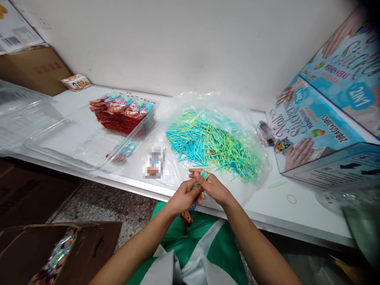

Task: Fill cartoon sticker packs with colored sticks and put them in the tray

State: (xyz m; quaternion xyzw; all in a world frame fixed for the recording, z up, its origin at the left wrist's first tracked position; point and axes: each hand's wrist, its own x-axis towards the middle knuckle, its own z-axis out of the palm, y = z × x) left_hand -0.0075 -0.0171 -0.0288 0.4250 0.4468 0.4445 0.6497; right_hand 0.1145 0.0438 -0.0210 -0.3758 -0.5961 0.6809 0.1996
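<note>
My left hand (pixel 184 194) and my right hand (pixel 214 187) meet at the table's front edge, fingers closed and touching. Between the right thumb and fingers is a short bunch of green and blue thin sticks (pixel 204 174). Below my left hand hangs a small packet (pixel 186 217) with a brown cartoon face; its upper part is hidden by the fingers. Just beyond my hands, a large heap of thin green and blue sticks (pixel 208 140) lies on a clear plastic bag (pixel 169 174). A flat packet, blurred out (pixel 153 162), lies to the left.
At the left, a clear plastic tray (pixel 67 148) holds stacked red-brown packets (pixel 118 114). Printed blue cartons (pixel 320 118) stand at the right, near a rubber band (pixel 291 198) and a loose green stick (pixel 277 185). An open cardboard box (pixel 97 241) with packets is lower left.
</note>
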